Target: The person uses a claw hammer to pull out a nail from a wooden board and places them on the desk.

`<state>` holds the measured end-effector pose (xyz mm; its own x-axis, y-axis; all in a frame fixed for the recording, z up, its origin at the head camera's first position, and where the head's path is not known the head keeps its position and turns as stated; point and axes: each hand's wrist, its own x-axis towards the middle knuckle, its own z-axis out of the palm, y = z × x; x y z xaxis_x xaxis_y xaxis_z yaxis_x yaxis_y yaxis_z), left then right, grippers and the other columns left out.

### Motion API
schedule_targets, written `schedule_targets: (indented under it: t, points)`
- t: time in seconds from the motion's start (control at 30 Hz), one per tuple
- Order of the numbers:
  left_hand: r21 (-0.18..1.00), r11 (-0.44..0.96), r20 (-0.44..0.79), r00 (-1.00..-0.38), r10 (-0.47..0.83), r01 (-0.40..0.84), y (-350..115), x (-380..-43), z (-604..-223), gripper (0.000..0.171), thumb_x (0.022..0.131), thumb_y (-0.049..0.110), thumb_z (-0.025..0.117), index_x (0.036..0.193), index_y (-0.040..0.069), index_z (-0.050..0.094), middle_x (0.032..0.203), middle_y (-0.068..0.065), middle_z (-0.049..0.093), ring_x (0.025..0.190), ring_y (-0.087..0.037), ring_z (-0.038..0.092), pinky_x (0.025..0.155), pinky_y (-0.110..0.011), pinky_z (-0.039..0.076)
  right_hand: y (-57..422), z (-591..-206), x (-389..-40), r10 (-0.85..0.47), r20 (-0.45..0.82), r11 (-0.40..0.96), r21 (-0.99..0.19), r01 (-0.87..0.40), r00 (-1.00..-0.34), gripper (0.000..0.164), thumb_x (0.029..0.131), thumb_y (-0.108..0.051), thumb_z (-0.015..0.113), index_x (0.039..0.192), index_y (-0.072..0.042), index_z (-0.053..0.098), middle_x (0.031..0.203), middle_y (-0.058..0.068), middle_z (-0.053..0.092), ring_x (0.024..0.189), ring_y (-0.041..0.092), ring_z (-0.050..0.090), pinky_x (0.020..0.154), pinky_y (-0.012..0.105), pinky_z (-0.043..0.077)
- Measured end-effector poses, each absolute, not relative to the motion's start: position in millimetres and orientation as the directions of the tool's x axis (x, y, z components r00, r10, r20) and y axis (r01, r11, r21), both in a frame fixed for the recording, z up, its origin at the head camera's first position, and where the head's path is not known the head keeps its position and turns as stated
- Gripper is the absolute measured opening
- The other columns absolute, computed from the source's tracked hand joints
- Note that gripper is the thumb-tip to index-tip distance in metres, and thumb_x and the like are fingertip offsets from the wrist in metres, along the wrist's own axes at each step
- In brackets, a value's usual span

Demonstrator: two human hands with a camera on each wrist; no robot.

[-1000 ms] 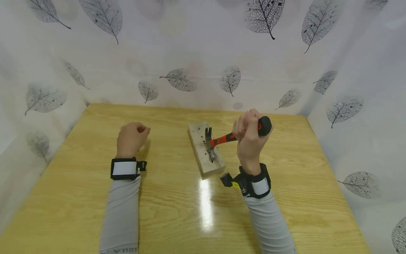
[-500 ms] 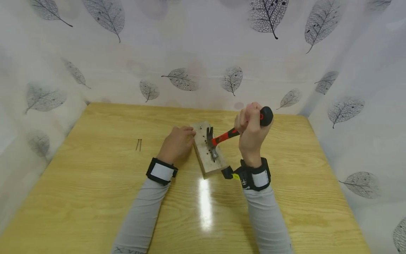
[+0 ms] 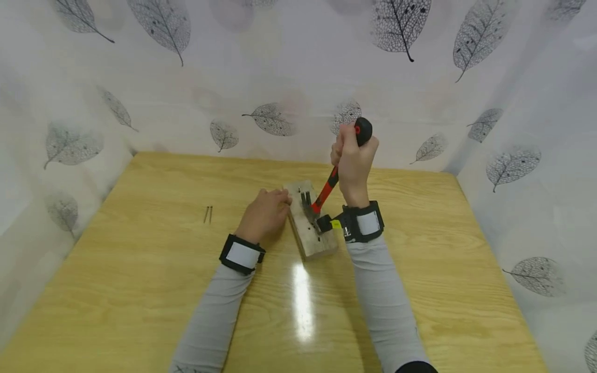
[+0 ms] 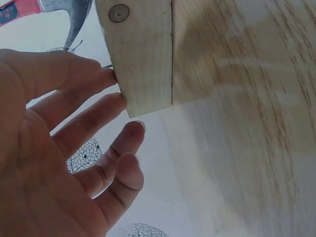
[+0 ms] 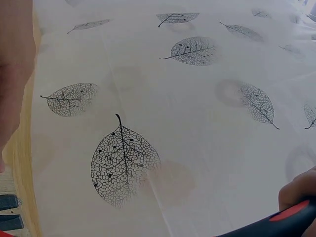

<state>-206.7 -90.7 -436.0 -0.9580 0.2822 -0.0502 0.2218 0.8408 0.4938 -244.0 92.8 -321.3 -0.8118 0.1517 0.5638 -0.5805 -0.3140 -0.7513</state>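
In the head view a pale wooden block (image 3: 309,242) lies on the table, marked with several dark nails or holes. My right hand (image 3: 355,163) grips a claw hammer (image 3: 325,194) by its red and black handle, which slants steeply upward. The hammer's head rests low over the block, and its face end is hidden behind the wrist camera. Two fingertips of my left hand (image 4: 74,113) touch the block's long side (image 4: 145,64) in the left wrist view, the other fingers loosely bent. A corner of the right wrist view shows the handle end (image 5: 281,224).
Two loose nails (image 3: 208,214) lie side by side on the wooden table (image 3: 140,285), left of my left hand. Behind the table hangs a pale curtain (image 3: 298,67) with a leaf print.
My left hand has moved right to the block's side, and the two nails on the table have come into view. My right hand has swung the hammer handle up and leftward.
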Motion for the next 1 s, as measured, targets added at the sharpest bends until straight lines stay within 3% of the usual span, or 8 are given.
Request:
schedule_targets:
  t: [0.33,0.57,0.8,1.0]
  points:
    - [0.503,0.827,-0.021,-0.953,0.303,0.252,-94.0,-207.3,-439.0,0.029,0.104,0.018,0.057,0.13,0.015,0.069,0.151,-0.007,0.054,0.13,-0.034,0.051,0.106,-0.047,0.048,85.0,-319.7,-269.6,0.15,0.424,-0.299,-0.841,-0.45,-0.893,0.043,0.102,-0.008,0.048,0.06,-0.01,0.038,0.048,-0.003,0.027,0.035,0.01,0.019,0.037,0.026,0.015]
    - [0.51,0.819,-0.014,-0.95,0.311,0.261,-95.4,-207.7,-438.1,0.029,0.105,0.02,0.056,0.13,0.015,0.069,0.15,-0.006,0.055,0.127,-0.033,0.053,0.106,-0.045,0.047,67.3,-320.0,-296.1,0.081,0.364,-0.192,-0.908,-0.373,-0.928,0.034,0.103,-0.01,0.05,0.07,-0.011,0.041,0.05,-0.003,0.032,0.036,0.011,0.023,0.04,0.027,0.019]
    - [0.514,0.814,-0.005,-0.948,0.319,0.271,-95.9,-208.1,-437.6,0.029,0.105,0.017,0.054,0.129,0.014,0.07,0.15,-0.005,0.055,0.131,-0.034,0.052,0.108,-0.046,0.046,56.0,-320.2,-316.3,0.09,0.283,-0.072,-0.954,-0.29,-0.955,0.041,0.104,-0.015,0.053,0.064,-0.014,0.044,0.048,-0.004,0.035,0.036,0.011,0.027,0.039,0.026,0.022]
    - [0.517,0.813,-0.007,-0.948,0.317,0.268,-94.8,-207.9,-438.9,0.027,0.104,0.015,0.055,0.126,0.014,0.072,0.148,-0.005,0.056,0.129,-0.033,0.054,0.108,-0.046,0.047,42.3,-303.3,-308.7,0.084,0.246,-0.015,-0.969,-0.248,-0.966,0.043,0.104,-0.01,0.052,0.061,-0.011,0.045,0.046,-0.005,0.036,0.036,0.008,0.027,0.041,0.024,0.023]
